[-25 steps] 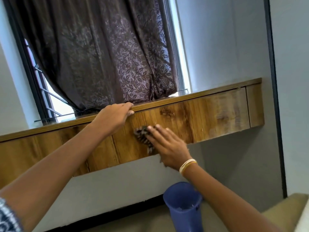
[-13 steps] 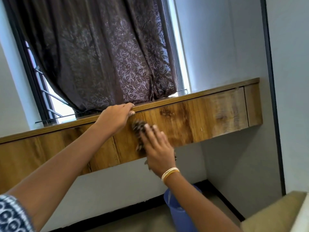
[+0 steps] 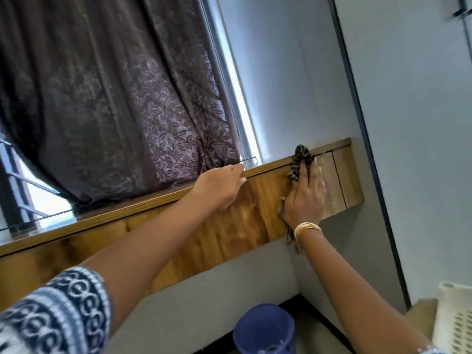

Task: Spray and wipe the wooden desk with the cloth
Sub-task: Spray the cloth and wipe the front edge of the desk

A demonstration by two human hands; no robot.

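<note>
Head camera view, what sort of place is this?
Probably a room in a home: a wall-mounted wooden desk under a window with a patterned curtain, and a blue bucket on the floor.

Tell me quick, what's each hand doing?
Left hand: fingers curled over the desk edge, gripping it.
Right hand: open, pressing the cloth flat on the desk front.

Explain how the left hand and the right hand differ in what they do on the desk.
The left hand grips the desk's top edge; the right hand presses the cloth flat against the front panel. The left hand holds nothing loose; the right hand's wrist wears bangles. Both touch the desk.
</note>
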